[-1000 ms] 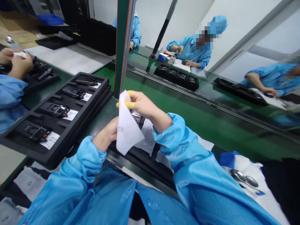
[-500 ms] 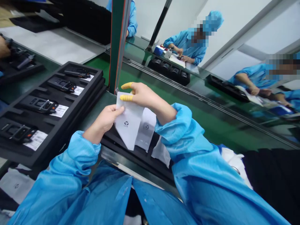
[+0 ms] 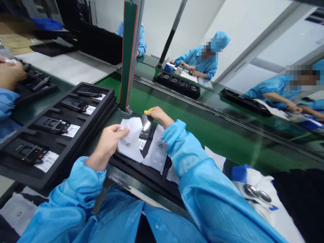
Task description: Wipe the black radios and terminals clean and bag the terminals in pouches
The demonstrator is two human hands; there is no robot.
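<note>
White soft pouch point(image 3: 129, 141) | left hand point(image 3: 110, 141) grip pinching it | right hand point(image 3: 157, 116) grip clasping black handheld device point(image 3: 146, 127)

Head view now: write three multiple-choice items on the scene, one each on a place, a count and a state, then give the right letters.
1. Where does the black foam tray lie? A: left of the hands; B: right of the hands; C: behind the green upright post.
2. How many black handheld devices sit in that tray? A: two; B: four; C: six.
3. What state is the white printed pouch in? A: lying in the tray; B: hanging from the post; C: gripped by the left hand.

A, the tray lies left of both hands. B, four devices show in its slots. C, the left hand closes on the pouch.
</note>
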